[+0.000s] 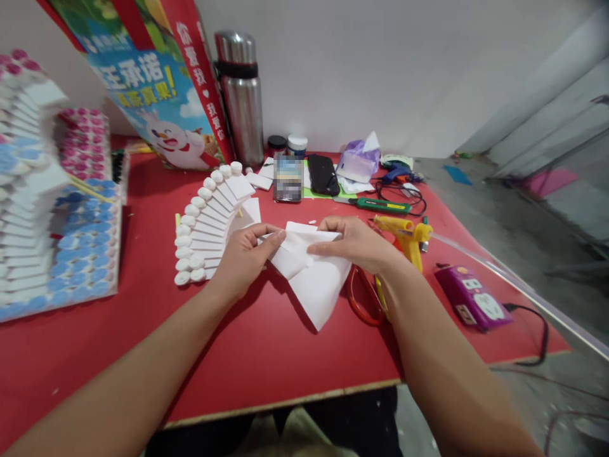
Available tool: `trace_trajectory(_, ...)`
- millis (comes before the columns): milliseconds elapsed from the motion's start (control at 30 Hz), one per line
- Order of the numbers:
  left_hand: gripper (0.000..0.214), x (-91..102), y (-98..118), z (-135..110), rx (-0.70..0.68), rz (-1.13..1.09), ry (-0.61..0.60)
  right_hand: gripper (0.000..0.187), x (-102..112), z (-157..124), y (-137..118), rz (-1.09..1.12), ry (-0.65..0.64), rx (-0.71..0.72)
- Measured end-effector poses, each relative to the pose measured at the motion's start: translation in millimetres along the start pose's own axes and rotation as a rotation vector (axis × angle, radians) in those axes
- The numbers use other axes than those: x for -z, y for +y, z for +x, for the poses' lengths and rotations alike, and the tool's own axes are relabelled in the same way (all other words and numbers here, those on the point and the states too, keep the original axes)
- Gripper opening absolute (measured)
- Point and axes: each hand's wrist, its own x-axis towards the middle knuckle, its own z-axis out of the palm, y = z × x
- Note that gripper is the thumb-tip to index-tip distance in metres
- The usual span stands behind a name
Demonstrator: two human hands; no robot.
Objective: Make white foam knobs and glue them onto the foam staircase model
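A folded sheet of white paper (pixel 314 279) is held above the red table (pixel 228 355) by both my hands. My left hand (pixel 245 257) pinches its left edge with thumb and fingers closed. My right hand (pixel 354 241) grips the upper right edge, fingers pressed on the fold. Just left of my left hand lies a fan-shaped row of white strips with round white caps (pixel 209 222).
Red-handled scissors (pixel 364 298), a yellow glue gun (pixel 406 238) and a purple power strip (pixel 471 298) lie to the right. A steel flask (pixel 240 95), phone (pixel 288 179), black case (pixel 323 174) and green cutter (pixel 380 205) stand behind. Stacked capped pieces (pixel 52 209) fill the left.
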Motion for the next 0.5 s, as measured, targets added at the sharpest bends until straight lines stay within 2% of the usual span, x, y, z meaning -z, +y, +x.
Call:
trace_trajectory(67,0.028,0.4,-0.1,0.7,-0.003,0.0,-0.01,0.034,2.1,0.1,0.4,0.04,0.062,0.0)
trace_trajectory(133,0.029,1.0,0.3,1.0,-0.005,-0.024,-0.018,0.033,5.0,0.8,1.7,0.098,0.07,0.015)
trace_trajectory(300,0.031,2.3,3.6,1.0,0.001,-0.177,-0.067,0.031,13.4,2.1,6.3,0.241,-0.027,0.132)
trace_trajectory(500,0.012,2.6,8.4,0.5,0.012,-0.295,-0.114,0.017,18.0,3.1,7.3,0.273,-0.041,0.17)
